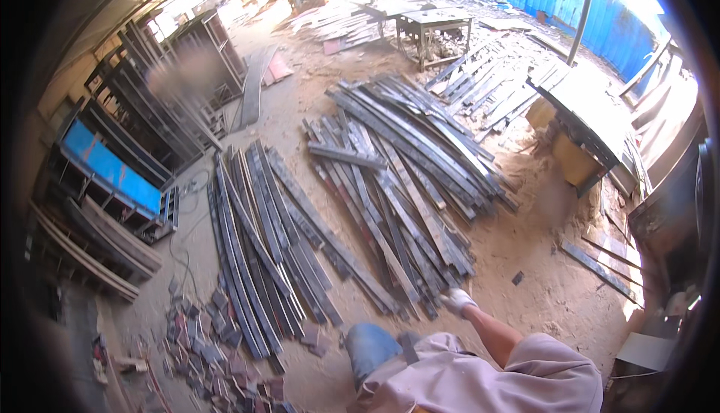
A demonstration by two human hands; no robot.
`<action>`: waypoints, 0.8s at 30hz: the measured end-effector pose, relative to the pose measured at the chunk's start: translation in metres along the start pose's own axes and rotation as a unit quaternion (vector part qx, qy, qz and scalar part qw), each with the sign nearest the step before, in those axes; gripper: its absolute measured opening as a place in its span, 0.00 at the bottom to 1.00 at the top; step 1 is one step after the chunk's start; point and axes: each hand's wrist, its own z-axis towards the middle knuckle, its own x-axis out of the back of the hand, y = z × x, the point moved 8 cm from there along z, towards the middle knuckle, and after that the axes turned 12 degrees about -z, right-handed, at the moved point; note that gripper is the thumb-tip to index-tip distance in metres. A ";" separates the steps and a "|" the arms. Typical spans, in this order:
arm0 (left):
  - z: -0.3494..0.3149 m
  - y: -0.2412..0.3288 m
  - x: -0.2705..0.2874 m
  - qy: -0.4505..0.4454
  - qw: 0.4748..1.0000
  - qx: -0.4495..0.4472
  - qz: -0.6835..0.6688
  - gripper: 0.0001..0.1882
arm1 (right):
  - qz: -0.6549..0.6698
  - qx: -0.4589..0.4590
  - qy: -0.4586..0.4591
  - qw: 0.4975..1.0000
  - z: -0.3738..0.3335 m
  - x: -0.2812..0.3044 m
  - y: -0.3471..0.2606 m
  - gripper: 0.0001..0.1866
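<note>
My right hand (456,302), in a whitish glove, reaches down at the near end of a loose heap of dark-faced wooden strips (390,210). It touches or nearly touches the strip ends; its fingers are too small and hidden to show a grip. My left hand is out of view. Just left of the heap lies a second bundle of long dark strips (259,240), roughly side by side. Behind, more long strips (427,143) are piled at a slant. My knee in blue jeans (371,349) and a pale mauve garment (465,379) fill the near edge.
Small dark offcuts (217,353) litter the ground at the near left. Racks with a blue panel (112,165) line the left side, a cable (180,240) nearby. A machine table (574,139) stands at right, a workbench (435,19) farther back. Sawdust covers the ground.
</note>
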 end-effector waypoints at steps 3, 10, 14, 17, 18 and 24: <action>0.074 0.042 0.027 -0.020 0.990 0.011 0.139 0.14 | 0.159 0.031 0.026 0.986 0.119 0.094 -0.167 0.23; 0.239 0.192 0.127 -0.129 0.868 -0.136 0.461 0.15 | 0.094 -0.015 0.021 0.995 0.255 0.146 -0.315 0.22; 0.382 0.358 0.236 0.054 0.995 -0.004 0.081 0.12 | -0.038 -0.119 -0.132 0.983 0.288 0.082 -0.281 0.22; 0.475 0.572 0.290 0.025 0.938 -0.140 -0.315 0.05 | -0.130 -0.171 -0.261 0.941 0.296 0.016 -0.237 0.20; 0.497 0.624 0.334 0.019 0.933 -0.163 -0.321 0.13 | -0.125 -0.181 -0.326 0.919 0.308 0.025 -0.270 0.23; 0.630 0.809 0.396 0.038 0.908 -0.204 -0.363 0.08 | -0.224 -0.027 -0.359 0.906 0.521 0.058 -0.379 0.29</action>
